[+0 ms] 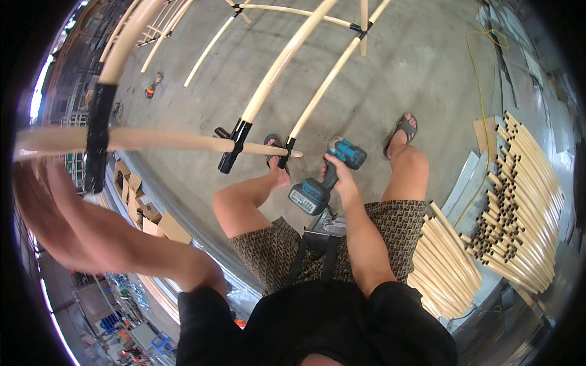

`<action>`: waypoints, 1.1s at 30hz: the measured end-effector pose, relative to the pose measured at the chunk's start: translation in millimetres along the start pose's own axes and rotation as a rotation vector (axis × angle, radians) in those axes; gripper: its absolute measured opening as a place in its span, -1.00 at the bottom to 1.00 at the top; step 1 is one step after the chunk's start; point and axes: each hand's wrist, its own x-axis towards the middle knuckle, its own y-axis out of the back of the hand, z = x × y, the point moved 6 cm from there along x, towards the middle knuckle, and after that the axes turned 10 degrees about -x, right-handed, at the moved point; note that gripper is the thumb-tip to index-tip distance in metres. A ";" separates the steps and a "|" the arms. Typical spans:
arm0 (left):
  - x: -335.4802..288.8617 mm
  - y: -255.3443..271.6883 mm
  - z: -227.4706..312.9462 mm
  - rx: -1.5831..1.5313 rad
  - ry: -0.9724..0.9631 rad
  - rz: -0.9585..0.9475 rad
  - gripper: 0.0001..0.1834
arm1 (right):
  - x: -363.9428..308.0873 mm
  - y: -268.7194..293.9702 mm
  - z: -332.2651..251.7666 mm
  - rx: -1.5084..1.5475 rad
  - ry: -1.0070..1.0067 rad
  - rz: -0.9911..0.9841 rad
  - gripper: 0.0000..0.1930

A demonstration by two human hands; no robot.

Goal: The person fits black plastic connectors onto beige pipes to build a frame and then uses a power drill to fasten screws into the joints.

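Bamboo frame (152,141) over concrete floor (421,67)

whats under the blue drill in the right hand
Under the blue cordless drill, held by the right hand, lie the bare knees, a sandalled foot and grey concrete floor. The floor right under its battery base is covered.

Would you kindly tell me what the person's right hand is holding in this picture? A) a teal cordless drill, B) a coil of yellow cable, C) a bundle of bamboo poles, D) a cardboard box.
A: the right hand is wrapped around the grip of a teal cordless drill, held above the knees, while the yellow cable and the bamboo poles lie untouched off to the right.
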 end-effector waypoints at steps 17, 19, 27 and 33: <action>-539.3 -129.7 -242.4 -0.134 1.016 -1.663 -0.16 | 43.5 -4.7 88.4 0.199 -0.294 -0.037 -0.77; -568.1 -131.3 -246.8 -0.426 1.112 -1.437 -0.13 | 40.3 -8.0 92.6 0.198 -0.310 -0.050 -0.77; -608.6 -146.5 -251.8 -0.542 0.872 -1.280 -0.16 | 38.8 -7.8 93.8 0.236 -0.319 -0.064 -0.75; -620.7 -147.1 -253.9 -0.843 1.262 -1.136 -0.22 | 44.7 6.3 104.6 0.262 -0.291 0.004 -0.75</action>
